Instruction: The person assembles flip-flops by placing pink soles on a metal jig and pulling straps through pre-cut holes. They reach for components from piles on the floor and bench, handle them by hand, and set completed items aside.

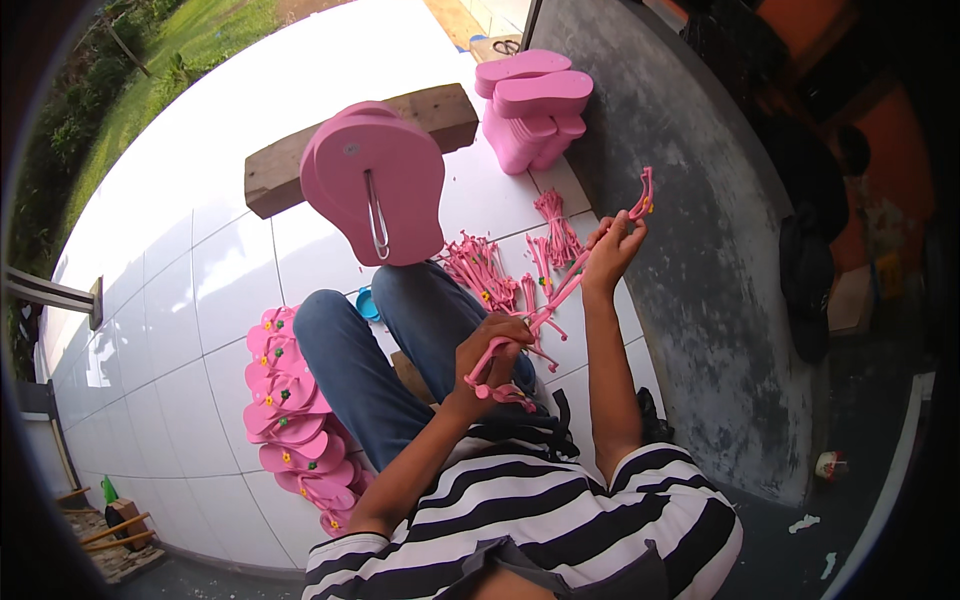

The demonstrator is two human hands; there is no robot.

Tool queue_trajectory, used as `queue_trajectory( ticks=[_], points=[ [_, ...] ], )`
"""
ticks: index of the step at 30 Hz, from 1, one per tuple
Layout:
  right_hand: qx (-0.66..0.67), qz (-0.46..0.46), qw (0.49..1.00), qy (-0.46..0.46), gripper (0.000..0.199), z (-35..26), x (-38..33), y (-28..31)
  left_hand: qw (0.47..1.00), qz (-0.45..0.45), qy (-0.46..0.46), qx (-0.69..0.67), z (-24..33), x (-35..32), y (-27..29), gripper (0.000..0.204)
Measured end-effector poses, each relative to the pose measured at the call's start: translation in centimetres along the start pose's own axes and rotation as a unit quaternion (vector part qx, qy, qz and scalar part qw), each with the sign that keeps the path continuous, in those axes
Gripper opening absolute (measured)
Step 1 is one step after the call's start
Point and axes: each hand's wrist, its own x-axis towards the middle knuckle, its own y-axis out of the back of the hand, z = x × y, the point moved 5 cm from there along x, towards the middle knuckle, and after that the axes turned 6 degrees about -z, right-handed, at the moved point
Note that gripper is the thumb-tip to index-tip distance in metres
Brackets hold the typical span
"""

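My left hand is shut on one end of a pink flip-flop strap, holding it above my lap. My right hand is raised higher and pinches the strap's other end, which curls up with a small yellow flower. A pink flip-flop sole stands upright on my knee with a metal wire tool stuck through it. More loose pink straps lie on the white tiles behind my hands.
A stack of bare pink soles sits by the grey wall. A row of finished pink sandals lies to my left. A wooden block lies behind the upright sole. Grass borders the tiled floor.
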Motion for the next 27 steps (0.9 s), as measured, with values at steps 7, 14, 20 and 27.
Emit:
queue_trajectory(
  ticks=[7, 14, 20, 27],
  points=[
    [-0.039, 0.002, 0.999, -0.012, 0.027, -1.8, 1.8, 3.1, 0.981, 0.031, 0.144, 0.126, -2.5, 3.9, 2.8, 0.04],
    [-0.113, -0.254, 0.958, -0.074, 0.032, -7.5, -1.7, 0.7, 0.813, -0.309, 0.191, 0.455, -6.1, 4.5, 0.4, 0.071],
    [-0.104, -0.463, 0.868, -0.148, 0.035, -8.7, -5.7, -0.7, 0.873, -0.196, -0.006, 0.447, 1.3, 8.3, -0.7, 0.075],
    [-0.111, -0.565, 0.815, -0.063, 0.05, -11.8, -8.3, -3.8, 0.974, -0.15, 0.143, 0.088, 0.2, 8.6, -1.7, 0.078]
  ],
)
